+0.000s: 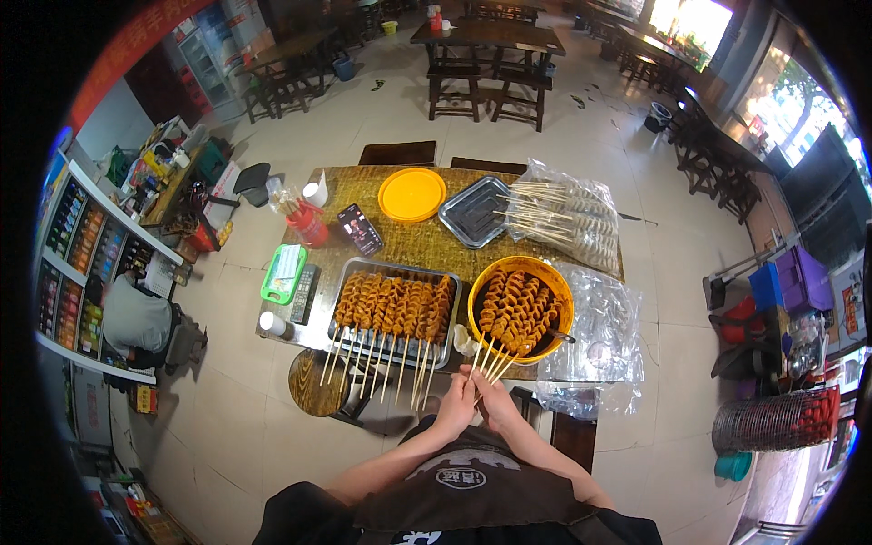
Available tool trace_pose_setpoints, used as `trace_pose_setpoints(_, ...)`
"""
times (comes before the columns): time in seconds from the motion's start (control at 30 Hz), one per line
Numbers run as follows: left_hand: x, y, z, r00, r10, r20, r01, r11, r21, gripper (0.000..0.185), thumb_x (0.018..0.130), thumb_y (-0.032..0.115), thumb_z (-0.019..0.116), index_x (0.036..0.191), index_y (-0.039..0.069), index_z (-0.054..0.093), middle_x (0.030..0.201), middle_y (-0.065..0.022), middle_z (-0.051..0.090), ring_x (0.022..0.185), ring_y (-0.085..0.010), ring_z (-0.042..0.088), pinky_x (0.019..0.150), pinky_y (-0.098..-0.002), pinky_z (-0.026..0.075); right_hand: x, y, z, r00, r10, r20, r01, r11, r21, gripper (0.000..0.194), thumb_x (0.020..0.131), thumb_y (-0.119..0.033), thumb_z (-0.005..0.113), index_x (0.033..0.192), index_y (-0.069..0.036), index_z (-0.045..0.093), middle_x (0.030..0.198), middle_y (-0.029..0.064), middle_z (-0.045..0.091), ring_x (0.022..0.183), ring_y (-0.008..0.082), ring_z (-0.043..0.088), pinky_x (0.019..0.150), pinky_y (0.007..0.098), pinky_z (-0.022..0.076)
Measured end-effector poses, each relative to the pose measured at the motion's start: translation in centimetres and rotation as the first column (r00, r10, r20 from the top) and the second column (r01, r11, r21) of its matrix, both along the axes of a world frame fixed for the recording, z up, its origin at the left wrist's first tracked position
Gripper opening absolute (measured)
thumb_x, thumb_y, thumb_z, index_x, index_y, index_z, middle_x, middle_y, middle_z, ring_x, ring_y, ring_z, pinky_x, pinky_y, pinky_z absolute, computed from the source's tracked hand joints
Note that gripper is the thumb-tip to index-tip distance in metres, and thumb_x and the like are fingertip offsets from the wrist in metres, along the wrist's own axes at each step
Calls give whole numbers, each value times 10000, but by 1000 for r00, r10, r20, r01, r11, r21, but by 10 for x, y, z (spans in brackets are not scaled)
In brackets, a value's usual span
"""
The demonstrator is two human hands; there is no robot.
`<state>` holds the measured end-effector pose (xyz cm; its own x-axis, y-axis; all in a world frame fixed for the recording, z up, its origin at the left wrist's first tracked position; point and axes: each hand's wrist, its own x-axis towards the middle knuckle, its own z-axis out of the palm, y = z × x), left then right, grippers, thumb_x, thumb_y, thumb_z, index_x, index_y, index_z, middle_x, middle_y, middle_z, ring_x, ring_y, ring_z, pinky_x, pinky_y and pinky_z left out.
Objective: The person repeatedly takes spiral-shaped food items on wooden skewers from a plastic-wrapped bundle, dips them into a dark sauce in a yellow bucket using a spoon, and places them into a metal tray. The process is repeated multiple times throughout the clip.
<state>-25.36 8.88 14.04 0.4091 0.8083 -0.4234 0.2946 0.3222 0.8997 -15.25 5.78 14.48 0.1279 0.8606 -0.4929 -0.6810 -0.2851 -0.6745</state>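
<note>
Both of my hands meet at the table's front edge around the bare ends of several bamboo skewers (490,361). My left hand (455,407) grips the sticks from the left, my right hand (499,407) from the right. Their coated, spiral-folded food pieces (518,306) rest inside a yellow tub (473,289), fanned over dark sauce or marinade. A utensil handle (563,336) sticks out at the tub's right side. Left of it, a metal tray (447,354) holds a row of similar coated skewers (395,306), sticks overhanging the front edge.
Uncoated skewers (558,211) lie in plastic by an empty clear-lined tray (475,211) and a yellow lid (411,195). A phone (360,229), red stick holder (308,227), remote (304,294) and paper cup (272,323) are leftward. A stool (315,385) stands below; a person (138,320) sits far left.
</note>
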Motion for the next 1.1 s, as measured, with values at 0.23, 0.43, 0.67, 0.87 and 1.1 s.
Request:
trace_pose_setpoints(0.23,2,6,16,979,29,201,66,891,-450,344,1012,326,293,1097,84,522,628,6,441,423,-88,361,383,-253,281,5,4,5,999,-7,-45,8,999,32,305,987,-164,413,1237,3,465,1121,133,615,973,179,588,824,310,496)
trace_pose_setpoints(0.43,7,-2,17,993,-52,110,73,976,-205,358,1007,329,306,1093,66,534,600,-7,442,432,-104,393,393,-260,302,5,0,16,999,-37,-19,38,998,50,283,985,-164,412,1194,9,493,1151,141,608,996,206,585,886,342,481)
trace_pose_setpoints(0.67,5,0,29,979,36,202,67,874,-482,243,1013,311,308,1022,123,461,600,30,356,440,-60,302,388,-226,214,7,2,13,1000,24,-11,-23,999,48,296,988,-157,396,1191,42,480,1137,177,611,998,215,584,890,328,475)
trace_pose_setpoints(0.87,5,0,30,979,19,201,75,891,-448,237,1015,301,304,1032,123,459,571,37,333,416,-59,281,374,-231,206,8,1,6,1000,29,-6,-28,998,52,291,987,-167,410,1200,15,490,1138,167,613,995,213,588,884,331,479)
trace_pose_setpoints(1.1,3,-2,24,972,23,235,84,897,-434,246,1018,295,302,979,114,463,566,31,332,413,-64,286,375,-231,202,8,1,4,999,44,22,-45,997,57,310,983,-180,426,1218,13,487,1137,165,614,990,216,593,876,336,486)
